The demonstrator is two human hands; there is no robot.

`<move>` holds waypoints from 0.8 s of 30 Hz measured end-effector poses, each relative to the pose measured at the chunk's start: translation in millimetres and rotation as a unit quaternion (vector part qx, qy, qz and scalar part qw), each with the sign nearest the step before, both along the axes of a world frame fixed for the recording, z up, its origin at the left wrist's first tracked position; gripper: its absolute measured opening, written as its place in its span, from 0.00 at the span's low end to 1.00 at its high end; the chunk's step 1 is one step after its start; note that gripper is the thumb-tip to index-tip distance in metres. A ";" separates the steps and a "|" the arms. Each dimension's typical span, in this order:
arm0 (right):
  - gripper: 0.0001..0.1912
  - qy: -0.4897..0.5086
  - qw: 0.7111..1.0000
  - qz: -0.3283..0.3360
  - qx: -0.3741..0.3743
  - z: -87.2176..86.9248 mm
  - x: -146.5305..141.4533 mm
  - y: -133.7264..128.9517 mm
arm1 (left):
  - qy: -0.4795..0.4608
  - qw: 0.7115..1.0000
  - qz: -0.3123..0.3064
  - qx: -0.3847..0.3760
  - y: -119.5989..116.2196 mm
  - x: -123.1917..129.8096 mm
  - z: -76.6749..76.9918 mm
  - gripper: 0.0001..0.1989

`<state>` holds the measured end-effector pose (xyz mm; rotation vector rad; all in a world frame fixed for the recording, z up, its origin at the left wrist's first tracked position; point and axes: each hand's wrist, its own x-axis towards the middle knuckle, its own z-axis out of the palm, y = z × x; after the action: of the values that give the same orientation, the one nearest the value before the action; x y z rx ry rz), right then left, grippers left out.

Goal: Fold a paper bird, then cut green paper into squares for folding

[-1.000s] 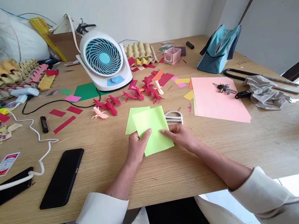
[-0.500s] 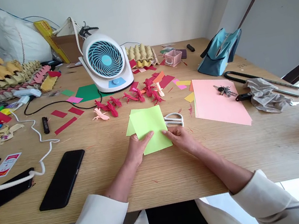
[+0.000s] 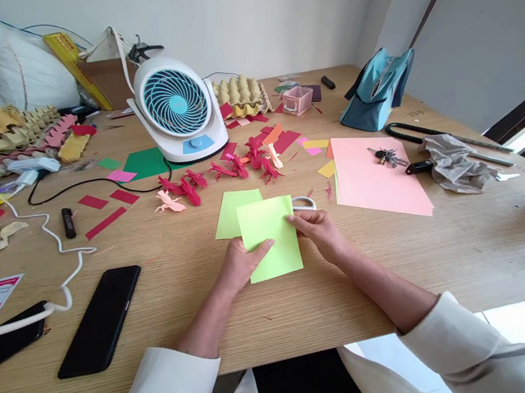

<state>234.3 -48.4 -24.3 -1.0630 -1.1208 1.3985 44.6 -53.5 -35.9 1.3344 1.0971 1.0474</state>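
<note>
At lower left I see a flat black rectangular phone. Near centre, my left hand pinches a light-green rectangular paper sheet at its left side, a second light-green sheet lying partly behind it. My right hand grips the held sheet's right edge, just below a white looped handle. Right of centre sits pale-pink paper.
</note>
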 end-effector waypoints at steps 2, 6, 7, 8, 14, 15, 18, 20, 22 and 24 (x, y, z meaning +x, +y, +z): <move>0.17 0.034 0.999 -0.011 -0.016 0.4 4.4 2.7 | 0.017 0.999 -0.020 -0.021 -1.6 -0.2 1.0 0.24; 0.16 0.062 0.997 -0.053 -0.009 -0.6 12.6 7.7 | 0.040 0.996 -0.051 -0.056 -3.8 0.7 -0.7 0.23; 0.15 0.059 0.996 -0.068 -0.005 -0.9 14.1 8.8 | 0.043 0.996 -0.055 -0.059 -3.8 0.9 -1.4 0.23; 0.16 0.052 0.995 -0.083 0.001 -1.3 15.3 10.0 | 0.044 0.996 -0.056 -0.062 -3.7 1.0 -1.8 0.23; 0.17 -0.180 0.968 -0.113 0.136 -10.3 24.7 18.8 | -0.102 0.990 0.018 -0.100 0.8 -3.3 5.7 0.29; 0.16 -0.265 0.941 -0.108 0.179 -13.5 27.0 20.5 | -0.132 0.984 0.034 -0.118 2.0 -4.9 7.9 0.30; 0.15 -0.473 0.841 -0.076 0.251 -23.9 33.7 26.3 | -0.203 0.963 0.078 -0.162 6.7 -10.4 12.0 0.29; 0.17 -0.538 0.803 -0.058 0.250 -29.3 36.6 31.1 | -0.241 0.948 0.102 -0.180 10.7 -14.4 12.4 0.27; 0.18 -0.568 0.784 -0.054 0.243 -32.4 38.2 36.4 | -0.274 0.935 0.118 -0.192 15.0 -18.4 12.3 0.25; 0.17 -0.582 0.774 -0.052 0.243 -33.7 38.9 41.2 | -0.306 0.922 0.131 -0.196 19.1 -22.3 13.1 0.24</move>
<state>273.2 -7.3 -58.0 -1.5712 -2.0916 0.1442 22.3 -34.4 -22.8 0.4856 0.9437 1.2465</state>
